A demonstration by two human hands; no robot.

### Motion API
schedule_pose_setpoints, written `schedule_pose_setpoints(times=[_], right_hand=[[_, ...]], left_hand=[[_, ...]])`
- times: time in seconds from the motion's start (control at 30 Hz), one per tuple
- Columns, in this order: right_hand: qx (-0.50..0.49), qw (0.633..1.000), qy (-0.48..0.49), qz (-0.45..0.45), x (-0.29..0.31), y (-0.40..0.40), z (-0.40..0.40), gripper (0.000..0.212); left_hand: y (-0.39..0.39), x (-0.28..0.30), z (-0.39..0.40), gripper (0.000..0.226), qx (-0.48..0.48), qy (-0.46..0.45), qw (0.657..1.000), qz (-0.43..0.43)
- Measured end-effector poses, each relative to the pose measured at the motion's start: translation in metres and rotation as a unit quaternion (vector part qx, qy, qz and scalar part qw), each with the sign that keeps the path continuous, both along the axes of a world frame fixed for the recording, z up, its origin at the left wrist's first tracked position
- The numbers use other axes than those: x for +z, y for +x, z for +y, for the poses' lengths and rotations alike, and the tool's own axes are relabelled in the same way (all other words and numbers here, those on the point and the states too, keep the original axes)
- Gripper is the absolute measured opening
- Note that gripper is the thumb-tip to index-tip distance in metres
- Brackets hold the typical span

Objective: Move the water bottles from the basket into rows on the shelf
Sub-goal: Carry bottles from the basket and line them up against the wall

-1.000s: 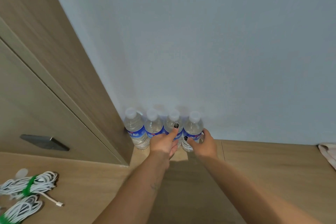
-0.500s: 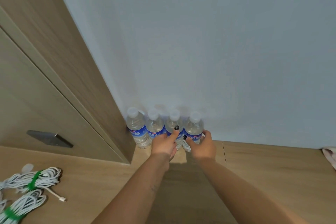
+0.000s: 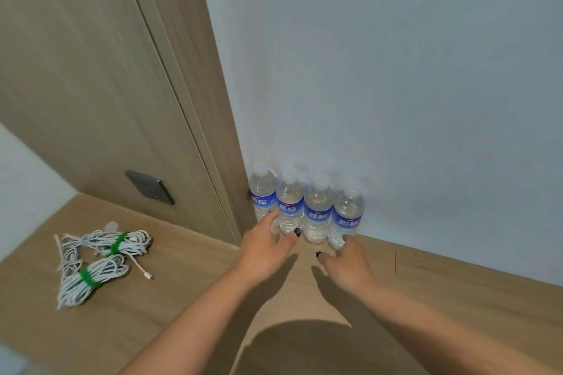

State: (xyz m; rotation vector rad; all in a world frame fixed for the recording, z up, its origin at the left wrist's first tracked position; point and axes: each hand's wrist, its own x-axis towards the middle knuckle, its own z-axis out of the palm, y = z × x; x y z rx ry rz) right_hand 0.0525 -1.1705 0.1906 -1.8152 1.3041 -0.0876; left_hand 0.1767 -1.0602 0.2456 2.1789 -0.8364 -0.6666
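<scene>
Four water bottles [image 3: 306, 210] stand upright in one row on the wooden shelf [image 3: 457, 292], backs against the grey wall [image 3: 396, 70], leftmost beside a wooden panel [image 3: 91, 70]. Both hands are released: left hand [image 3: 265, 248] fingertips near the left bottles, right hand [image 3: 347, 262] touching the rightmost bottle's base. Two white cable bundles [image 3: 94, 262] lie left.

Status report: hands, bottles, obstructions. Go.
Left hand open, right hand open, holding nothing. Four water bottles upright in a row against the wall. Bundled white cables off left, not obstructing.
</scene>
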Motion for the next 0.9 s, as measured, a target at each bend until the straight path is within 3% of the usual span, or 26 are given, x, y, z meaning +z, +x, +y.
schedule_pose_setpoints(times=[0.13,0.33,0.5,0.9], right_hand=[[0.157,0.983,-0.092,-0.006,0.045,-0.005,0.023,0.072],[0.388,0.887,-0.251,-0.006,0.094,-0.007,0.052,0.088],[0.441,0.848,-0.294,0.014,0.107,-0.003,0.097,0.092],[0.5,0.804,-0.321,-0.015,0.124,-0.017,0.267,0.091]], left_hand=[[-0.003,0.016,0.048,0.073,-0.025,0.04,0.994,-0.097],[-0.011,0.036,0.126,0.081,-0.027,0.059,0.987,-0.149],[-0.02,0.044,0.195,0.084,-0.007,0.057,0.981,-0.183],[-0.075,0.05,0.407,0.087,0.078,0.077,0.976,-0.187]])
